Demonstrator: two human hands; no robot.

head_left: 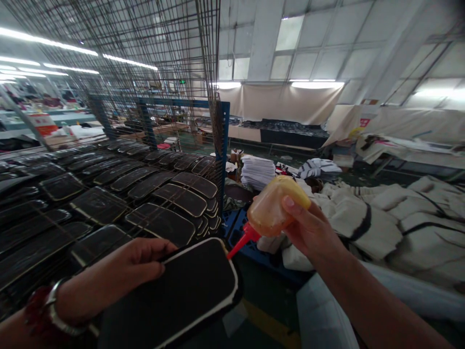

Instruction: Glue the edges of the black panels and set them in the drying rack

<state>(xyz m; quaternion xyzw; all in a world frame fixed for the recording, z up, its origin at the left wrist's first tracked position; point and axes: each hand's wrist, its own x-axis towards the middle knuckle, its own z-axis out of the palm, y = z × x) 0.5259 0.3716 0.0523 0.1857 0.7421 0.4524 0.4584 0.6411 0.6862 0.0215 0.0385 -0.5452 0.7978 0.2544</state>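
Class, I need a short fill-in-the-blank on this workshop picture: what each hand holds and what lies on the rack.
1. The right hand holds a squeeze bottle whose nozzle is coloured ____.
2. The nozzle tip touches the pale ____ of the black panel held in the left hand.
3. The left wrist wears a silver ____.
4. More black panels lie in rows on the wire rack to the person's ____.

Missing words: red; edge; bracelet; left
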